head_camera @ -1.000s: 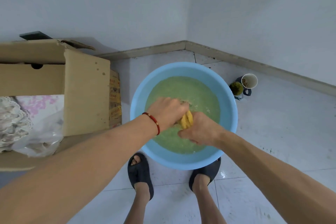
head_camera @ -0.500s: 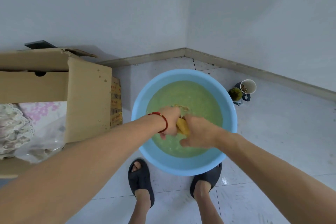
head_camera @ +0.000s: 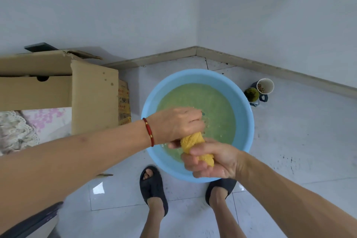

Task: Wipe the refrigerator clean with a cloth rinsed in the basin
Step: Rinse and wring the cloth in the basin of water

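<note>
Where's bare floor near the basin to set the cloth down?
Bare tile right of the basin, below the cups; also between the box and left foot. It is crowded at the near rim: both hands wring the cloth, feet below.

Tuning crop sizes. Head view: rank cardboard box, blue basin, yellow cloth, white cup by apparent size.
1. cardboard box, cut off by the frame edge
2. blue basin
3. yellow cloth, mostly hidden inside the left hand and right hand
4. white cup; close to the cloth's visible part, and it is farther away, so unsure
</note>
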`<state>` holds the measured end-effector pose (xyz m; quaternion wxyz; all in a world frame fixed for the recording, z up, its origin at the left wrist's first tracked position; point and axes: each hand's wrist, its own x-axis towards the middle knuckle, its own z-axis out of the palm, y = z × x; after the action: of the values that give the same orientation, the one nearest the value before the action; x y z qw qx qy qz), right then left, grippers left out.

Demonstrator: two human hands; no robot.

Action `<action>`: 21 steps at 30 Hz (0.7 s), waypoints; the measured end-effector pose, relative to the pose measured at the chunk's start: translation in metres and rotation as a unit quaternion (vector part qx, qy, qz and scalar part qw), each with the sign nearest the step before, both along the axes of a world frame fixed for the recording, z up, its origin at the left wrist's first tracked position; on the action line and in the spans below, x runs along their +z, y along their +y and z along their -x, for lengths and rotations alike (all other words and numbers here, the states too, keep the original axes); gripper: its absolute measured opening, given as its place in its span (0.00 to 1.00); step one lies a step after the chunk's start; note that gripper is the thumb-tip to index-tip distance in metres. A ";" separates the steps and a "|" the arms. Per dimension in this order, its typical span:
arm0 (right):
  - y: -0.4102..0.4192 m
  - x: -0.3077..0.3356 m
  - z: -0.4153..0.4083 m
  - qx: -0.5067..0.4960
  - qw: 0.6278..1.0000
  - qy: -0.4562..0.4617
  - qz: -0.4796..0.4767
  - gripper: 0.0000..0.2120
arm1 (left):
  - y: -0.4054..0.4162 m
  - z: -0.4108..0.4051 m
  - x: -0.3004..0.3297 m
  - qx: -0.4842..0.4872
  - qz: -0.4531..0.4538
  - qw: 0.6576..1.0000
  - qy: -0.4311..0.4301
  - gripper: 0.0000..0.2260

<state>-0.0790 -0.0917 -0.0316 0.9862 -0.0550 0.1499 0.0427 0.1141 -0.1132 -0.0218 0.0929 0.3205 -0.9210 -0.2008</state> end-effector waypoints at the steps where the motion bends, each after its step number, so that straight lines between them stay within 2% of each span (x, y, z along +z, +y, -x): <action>1: -0.004 0.003 0.000 0.026 0.995 0.070 0.063 0.09 | 0.001 0.001 0.001 0.000 -0.010 0.999 -0.044 0.07; 2: -0.009 0.006 0.000 0.060 0.979 0.140 0.138 0.04 | 0.000 0.005 0.004 0.005 -0.038 0.994 -0.099 0.08; 4: -0.018 0.005 -0.006 0.125 0.913 0.258 0.290 0.12 | -0.004 0.019 0.015 0.026 -0.099 0.961 -0.256 0.09; 6: -0.027 0.000 -0.013 0.166 0.817 0.340 0.434 0.12 | -0.009 0.034 0.019 0.059 -0.135 0.926 -0.348 0.09; 7: -0.030 -0.004 -0.015 0.185 0.758 0.364 0.509 0.10 | -0.011 0.040 0.018 0.087 -0.152 0.916 -0.361 0.08; 9: -0.035 -0.011 -0.016 0.215 0.646 0.385 0.623 0.06 | -0.013 0.046 0.011 0.164 -0.195 0.905 -0.339 0.08; 10: -0.037 -0.012 -0.016 0.222 0.602 0.386 0.663 0.09 | -0.014 0.049 0.009 0.205 -0.226 0.896 -0.324 0.08; 12: -0.040 -0.015 -0.014 0.239 0.535 0.372 0.720 0.18 | -0.013 0.051 0.002 0.264 -0.300 0.870 -0.289 0.06; 14: -0.041 -0.016 -0.013 0.255 0.465 0.343 0.775 0.20 | -0.009 0.051 -0.003 0.306 -0.361 0.847 -0.244 0.10; 15: -0.041 -0.017 -0.012 0.260 0.431 0.329 0.799 0.19 | -0.008 0.051 -0.006 0.324 -0.387 0.833 -0.225 0.09; 17: -0.039 -0.020 -0.010 0.261 0.393 0.301 0.828 0.19 | -0.004 0.050 -0.008 0.348 -0.435 0.807 -0.197 0.06; 21: -0.036 -0.020 -0.005 0.251 0.358 0.242 0.866 0.16 | 0.008 0.049 -0.004 0.385 -0.523 0.751 -0.119 0.12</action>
<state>-0.0745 -0.1277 -0.0516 0.2579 -0.9013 0.3158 0.1464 0.0656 -0.1053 -0.0263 -0.1296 0.6675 -0.4748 -0.5587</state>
